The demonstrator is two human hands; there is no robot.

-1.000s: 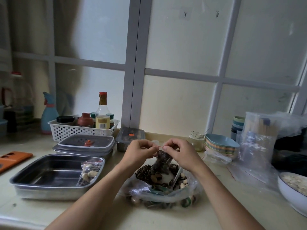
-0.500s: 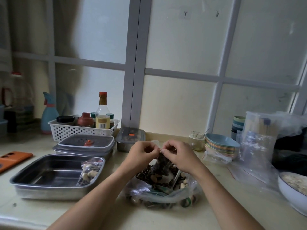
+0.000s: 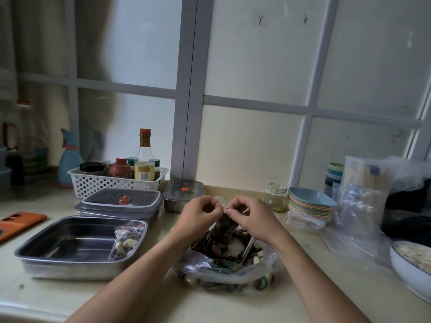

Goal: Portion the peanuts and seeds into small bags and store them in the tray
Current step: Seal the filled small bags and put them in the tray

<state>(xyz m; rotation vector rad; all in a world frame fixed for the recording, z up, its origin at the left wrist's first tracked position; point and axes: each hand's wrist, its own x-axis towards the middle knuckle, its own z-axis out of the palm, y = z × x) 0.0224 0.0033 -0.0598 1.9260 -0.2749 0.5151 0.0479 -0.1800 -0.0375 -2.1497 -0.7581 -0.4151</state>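
A small clear bag (image 3: 224, 226) filled with dark seeds and peanuts hangs above a large open plastic bag of peanuts and seeds (image 3: 229, 259) on the counter. My left hand (image 3: 200, 213) and my right hand (image 3: 247, 215) pinch the small bag's red-lined top edge between fingertips, a short gap apart. A metal spoon handle (image 3: 247, 249) sticks out of the big bag. To the left stands a steel tray (image 3: 58, 248) with one filled small bag (image 3: 124, 241) lying in its right end.
Lidded steel containers (image 3: 121, 201), a white basket of bottles (image 3: 93, 183), and an orange phone (image 3: 18, 223) sit left. A glass jar (image 3: 276, 197), stacked coloured dishes (image 3: 310, 205), empty clear bags (image 3: 359, 206) and a white bowl (image 3: 410, 273) sit right.
My hands drew together at the small bag's top half a second ago, then slid slightly apart again along its red seal line. The bag stays above the big bag.
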